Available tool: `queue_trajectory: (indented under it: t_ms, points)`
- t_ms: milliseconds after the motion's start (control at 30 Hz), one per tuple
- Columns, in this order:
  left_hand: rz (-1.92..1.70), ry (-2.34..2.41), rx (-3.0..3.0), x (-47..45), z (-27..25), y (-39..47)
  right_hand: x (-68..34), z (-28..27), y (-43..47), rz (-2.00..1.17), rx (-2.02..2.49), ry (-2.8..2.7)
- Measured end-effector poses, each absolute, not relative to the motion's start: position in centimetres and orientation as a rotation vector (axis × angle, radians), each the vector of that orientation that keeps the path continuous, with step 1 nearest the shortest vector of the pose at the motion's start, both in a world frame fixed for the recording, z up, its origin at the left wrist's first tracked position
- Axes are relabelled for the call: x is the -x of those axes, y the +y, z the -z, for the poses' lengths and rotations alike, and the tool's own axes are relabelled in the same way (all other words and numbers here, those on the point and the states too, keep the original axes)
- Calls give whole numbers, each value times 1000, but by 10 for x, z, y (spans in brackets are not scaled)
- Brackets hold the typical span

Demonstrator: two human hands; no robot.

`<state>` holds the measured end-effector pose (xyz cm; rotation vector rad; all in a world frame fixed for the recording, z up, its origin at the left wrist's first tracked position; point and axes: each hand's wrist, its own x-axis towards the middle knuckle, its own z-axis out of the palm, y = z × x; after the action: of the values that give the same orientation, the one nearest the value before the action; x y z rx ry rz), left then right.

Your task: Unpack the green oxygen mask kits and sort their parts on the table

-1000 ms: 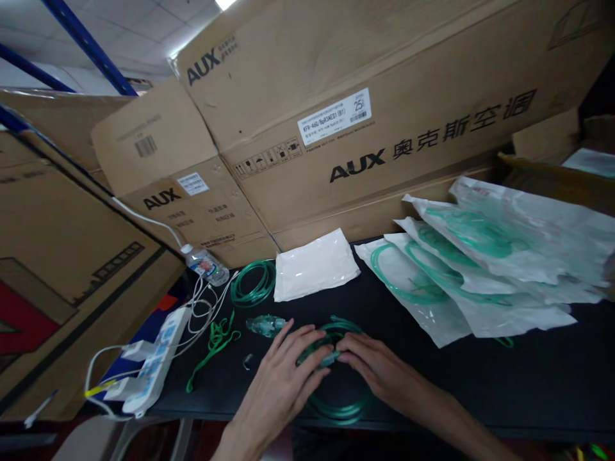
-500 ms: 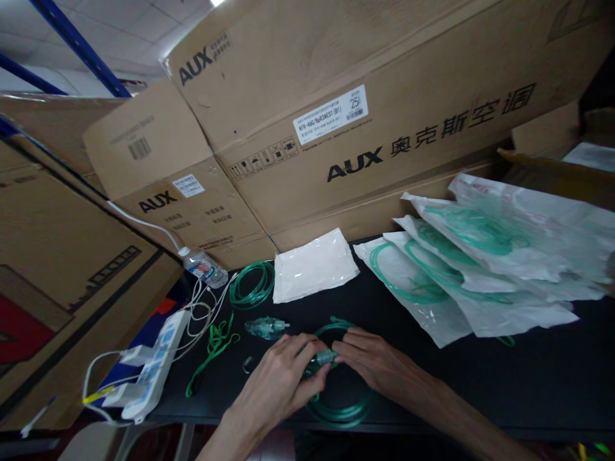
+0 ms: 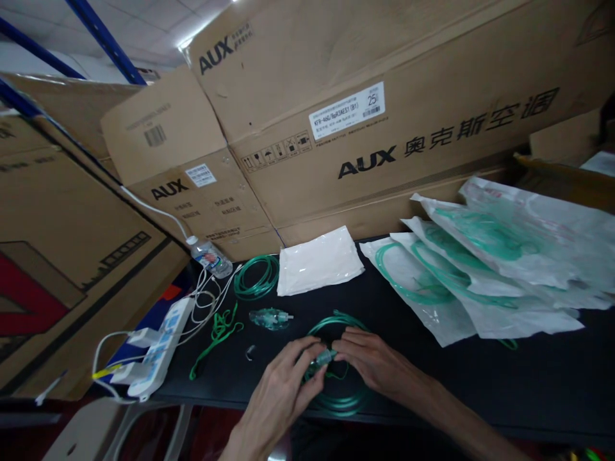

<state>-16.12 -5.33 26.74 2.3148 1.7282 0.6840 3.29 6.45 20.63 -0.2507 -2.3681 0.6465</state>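
My left hand is closed around a translucent green plastic piece with a ribbed clear neck, perhaps an oxygen mask; the palm and fingers hide much of it. At the neck's tip, the fingers of my right hand pinch a small green end, which looks like tubing but is mostly covered. Coiled green tubing lies on the table beneath and around both hands. A similar green plastic mask rests beyond my left hand. Left of that hand is a small clear piece.
Another green tubing coil, a green elastic strap and a white packet lie on the black table. Packaged tubing sets are piled right. A power strip and bottle stand left, before large cardboard boxes.
The view has shifted slightly, so the surroundings appear farther right. Both hands keep their hold on the green piece, and the small clear piece beside my left hand now shows more fully.
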Motion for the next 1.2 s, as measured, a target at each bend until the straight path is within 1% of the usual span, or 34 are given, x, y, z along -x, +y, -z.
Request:
queue_trajectory:
  t_ms: [233,333,433,533,600,700,767,833,933,1033,1200]
  points:
    - [-784,1825,-1971,151,-272,-61,-33,-203,59,-516,223,-2404]
    - [-829,1782,-2067,162,-271,-62,-36,-199,63,-532,239,-2388]
    - [-955,1818,-2171,180,-273,-65,-40,-198,71,-540,301,-2363]
    - [-1118,1911,-2101,190,-282,-73,-41,-203,73,-512,334,-2387]
    - [-1242,2006,-1908,190,-292,-83,-41,-209,69,-493,338,-2411]
    - [-1628,2119,-1313,188,-308,-102,-47,-216,56,-450,349,-2470]
    - [-1917,2048,-888,187,-317,-116,-54,-216,45,-368,367,-2527]
    - [-2083,1953,-611,187,-323,-129,-62,-212,32,-254,365,-2579]
    - [-2117,1896,-413,181,-326,-141,-66,-197,13,-64,324,-2567]
    - [-2093,1883,-313,165,-325,-142,-63,-181,-2,81,349,-2412]
    - [-2153,1790,-187,146,-324,-134,-59,-169,-14,114,369,-2305]
